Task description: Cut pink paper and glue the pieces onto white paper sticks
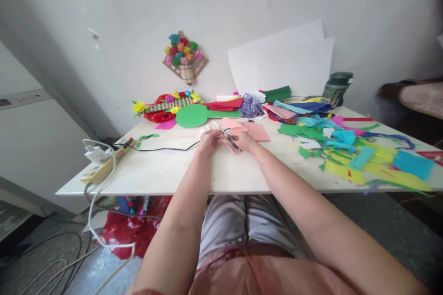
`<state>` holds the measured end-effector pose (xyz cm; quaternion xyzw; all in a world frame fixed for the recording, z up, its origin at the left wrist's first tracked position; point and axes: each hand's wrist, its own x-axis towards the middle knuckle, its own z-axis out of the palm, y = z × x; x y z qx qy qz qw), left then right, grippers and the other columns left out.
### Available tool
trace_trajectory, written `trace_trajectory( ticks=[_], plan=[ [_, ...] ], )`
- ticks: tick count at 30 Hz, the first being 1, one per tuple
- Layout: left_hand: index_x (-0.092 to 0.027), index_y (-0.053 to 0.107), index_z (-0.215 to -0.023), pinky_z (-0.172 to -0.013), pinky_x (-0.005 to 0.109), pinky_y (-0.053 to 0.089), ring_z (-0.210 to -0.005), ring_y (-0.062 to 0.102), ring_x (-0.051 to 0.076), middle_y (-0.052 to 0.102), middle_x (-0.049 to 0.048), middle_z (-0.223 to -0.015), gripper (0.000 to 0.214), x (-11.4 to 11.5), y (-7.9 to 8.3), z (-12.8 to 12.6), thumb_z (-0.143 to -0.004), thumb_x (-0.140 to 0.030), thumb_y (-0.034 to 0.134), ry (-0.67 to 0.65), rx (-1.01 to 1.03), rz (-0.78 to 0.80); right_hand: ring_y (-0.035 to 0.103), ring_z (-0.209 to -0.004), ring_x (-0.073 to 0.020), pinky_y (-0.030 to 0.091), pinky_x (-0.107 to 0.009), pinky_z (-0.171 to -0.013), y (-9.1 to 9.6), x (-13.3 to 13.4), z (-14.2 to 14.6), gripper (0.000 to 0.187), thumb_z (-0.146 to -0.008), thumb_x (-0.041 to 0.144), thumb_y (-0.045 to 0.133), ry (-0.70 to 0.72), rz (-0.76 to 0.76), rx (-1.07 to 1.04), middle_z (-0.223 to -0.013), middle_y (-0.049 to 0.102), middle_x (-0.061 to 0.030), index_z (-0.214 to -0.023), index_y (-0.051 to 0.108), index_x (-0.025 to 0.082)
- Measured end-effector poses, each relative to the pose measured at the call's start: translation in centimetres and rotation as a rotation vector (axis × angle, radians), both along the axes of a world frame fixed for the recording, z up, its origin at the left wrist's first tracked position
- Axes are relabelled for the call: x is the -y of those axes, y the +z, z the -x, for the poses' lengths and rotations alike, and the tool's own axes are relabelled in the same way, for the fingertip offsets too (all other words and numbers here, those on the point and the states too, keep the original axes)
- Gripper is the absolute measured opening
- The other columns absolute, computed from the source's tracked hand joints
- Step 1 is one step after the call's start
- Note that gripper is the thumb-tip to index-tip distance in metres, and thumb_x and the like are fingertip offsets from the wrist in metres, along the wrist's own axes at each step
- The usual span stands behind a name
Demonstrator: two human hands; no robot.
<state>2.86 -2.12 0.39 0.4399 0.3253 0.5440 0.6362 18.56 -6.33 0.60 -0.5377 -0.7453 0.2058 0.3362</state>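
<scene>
At the middle of the table, my right hand (243, 140) is closed on a pair of scissors (228, 137), whose blades point away and to the left. My left hand (210, 141) is beside them, its fingers pinched together; what they hold is too small to make out. Salmon-pink paper (258, 132) lies just beyond and beside my right hand. A black cord (169, 149) runs along the tabletop to the area by my left hand. Behind both hands lies a green round paddle-shaped piece (192, 116) with a long strip handle.
A power strip (100, 170) with a white charger sits at the left edge. Coloured paper scraps (346, 147) cover the right side. Purple yarn (252, 106), folded paper and paper flowers line the back. A dark green bottle (336, 90) stands back right; a red bag (128, 235) lies below.
</scene>
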Motion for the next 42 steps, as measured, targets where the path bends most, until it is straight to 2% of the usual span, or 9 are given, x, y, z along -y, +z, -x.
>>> trace_trajectory(
  ticks=[3, 6, 17, 25, 30, 34, 36, 39, 42],
  plan=[
    [-0.01, 0.059, -0.066, -0.042, 0.019, 0.037, -0.048, 0.054, 0.009, 0.06, 0.0027, -0.055, 0.016, 0.0, -0.1, 0.0, -0.056, -0.017, 0.069, 0.001, 0.004, -0.003, 0.051, -0.057, -0.0118, 0.032, -0.022, -0.051, -0.1, -0.1, 0.0, 0.028, -0.072, 0.047, 0.057, -0.047, -0.1, 0.096, -0.064, 0.062, 0.0001, -0.073, 0.067, 0.02],
    [-0.009, 0.059, -0.067, -0.042, 0.018, 0.037, -0.048, 0.054, 0.009, 0.06, 0.0031, -0.056, 0.017, -0.1, -0.1, 0.1, -0.056, -0.018, 0.07, -0.013, 0.004, -0.018, 0.052, -0.064, -0.0129, 0.03, -0.022, -0.053, -0.2, -0.3, 0.0, 0.028, -0.071, 0.048, 0.058, -0.079, -0.143, 0.139, -0.07, 0.064, -0.0003, -0.075, 0.068, 0.021],
    [-0.009, 0.059, -0.066, -0.042, 0.018, 0.037, -0.046, 0.052, 0.008, 0.059, 0.003, -0.055, 0.015, -0.2, -0.3, 0.1, -0.059, -0.019, 0.068, -0.036, -0.019, -0.039, 0.049, -0.061, -0.0123, 0.029, -0.022, -0.053, -0.1, -0.2, 0.0, 0.024, -0.071, 0.042, 0.057, -0.096, -0.145, 0.12, -0.069, 0.063, 0.0004, -0.079, 0.069, 0.022],
    [-0.009, 0.06, -0.066, -0.042, 0.018, 0.038, -0.045, 0.052, 0.007, 0.06, 0.0027, -0.055, 0.014, -0.2, -0.3, 0.1, -0.058, -0.018, 0.068, -0.042, -0.011, -0.036, 0.05, -0.059, -0.0118, 0.03, -0.021, -0.051, 0.0, -0.2, 0.1, 0.02, -0.073, 0.035, 0.056, -0.076, -0.173, 0.123, -0.064, 0.062, -0.0006, -0.071, 0.067, 0.019],
    [-0.009, 0.06, -0.065, -0.043, 0.018, 0.038, -0.045, 0.051, 0.007, 0.059, 0.0022, -0.054, 0.013, -0.1, -0.2, 0.1, -0.057, -0.016, 0.067, -0.03, -0.005, -0.02, 0.052, -0.049, -0.0112, 0.035, -0.021, -0.047, -0.1, -0.3, 0.2, 0.02, -0.075, 0.03, 0.051, -0.016, -0.075, 0.015, -0.062, 0.061, 0.0, -0.079, 0.067, 0.018],
    [-0.01, 0.059, -0.067, -0.043, 0.018, 0.038, -0.046, 0.052, 0.007, 0.059, 0.0018, -0.055, 0.014, 0.0, 0.0, 0.1, -0.057, -0.016, 0.068, 0.009, 0.01, -0.012, 0.057, -0.053, -0.0118, 0.043, -0.022, -0.049, -0.3, -0.6, 0.3, 0.033, -0.073, 0.025, 0.055, -0.036, -0.037, -0.156, -0.078, 0.067, -0.0024, -0.104, 0.063, 0.018],
    [-0.011, 0.059, -0.067, -0.043, 0.018, 0.038, -0.047, 0.052, 0.007, 0.06, 0.0015, -0.056, 0.014, -0.1, 0.1, 0.3, -0.058, -0.018, 0.068, 0.044, 0.038, -0.021, 0.056, -0.05, -0.0119, 0.044, -0.023, -0.047, -0.6, -0.8, 0.3, 0.039, -0.073, 0.026, 0.056, -0.072, -0.003, -0.206, -0.08, 0.068, -0.0028, -0.111, 0.059, 0.018],
    [-0.012, 0.059, -0.068, -0.046, 0.017, 0.039, -0.048, 0.052, 0.006, 0.06, 0.001, -0.059, 0.013, -0.5, 0.2, 0.7, -0.061, -0.02, 0.067, 0.081, 0.125, -0.047, 0.055, -0.046, -0.0123, 0.044, -0.025, -0.043, -0.9, -1.1, 0.2, 0.037, -0.073, 0.035, 0.057, -0.106, 0.026, -0.203, -0.078, 0.067, -0.0031, -0.106, 0.062, 0.02],
    [-0.013, 0.06, -0.072, -0.048, 0.017, 0.04, -0.05, 0.053, 0.005, 0.062, 0.0012, -0.063, 0.011, -0.9, 0.1, 1.2, -0.065, -0.021, 0.064, 0.103, 0.229, -0.061, 0.057, -0.05, -0.0137, 0.046, -0.026, -0.047, -1.0, -1.0, 0.0, 0.035, -0.071, 0.041, 0.059, -0.172, -0.014, -0.097, -0.078, 0.067, -0.0036, -0.098, 0.067, 0.021]
  ],
)
